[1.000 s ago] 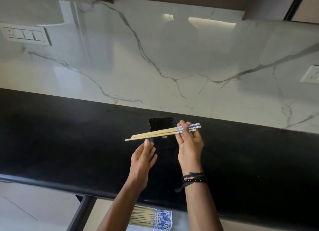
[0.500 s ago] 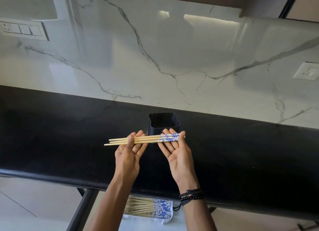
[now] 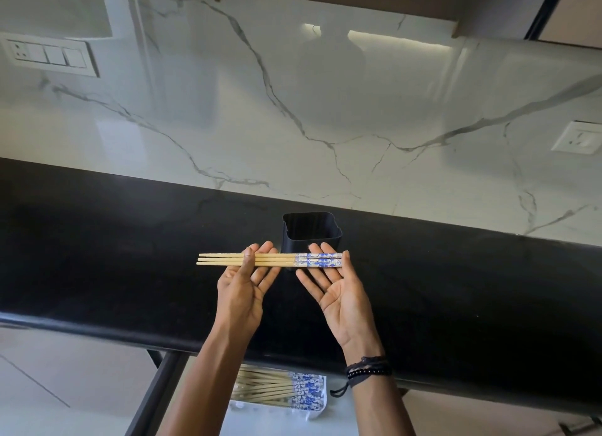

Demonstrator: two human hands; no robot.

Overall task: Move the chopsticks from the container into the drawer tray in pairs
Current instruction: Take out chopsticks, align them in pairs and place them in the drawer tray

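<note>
- The chopsticks (image 3: 277,259) lie level across both your hands, above the black counter (image 3: 114,256) and just in front of the black container (image 3: 311,237). Three plain tips show at the left end, and I cannot tell whether a fourth stick hides beneath.
- Their long axis runs left to right, parallel to the counter's front edge, with the blue-patterned ends on your right.
- Your left hand (image 3: 242,285) has the real hold: palm up, fingers under the plain shafts, thumb pressed down over the top.
- Your right hand (image 3: 338,292) only cradles. Its palm is up and its straight fingers (image 3: 325,276) lie under the patterned ends, with nothing curled round them.
- The drawer tray (image 3: 321,406) sits below the counter edge, towards you and between your forearms.
- The stored chopsticks (image 3: 270,386) in it point roughly the same way, patterned ends right.
- So the move is likely a straight draw back and down with no turn needed. Check the count first, since the tray wants pairs.
- A loose right side could let the patterned ends fan out as you lower them.
</note>
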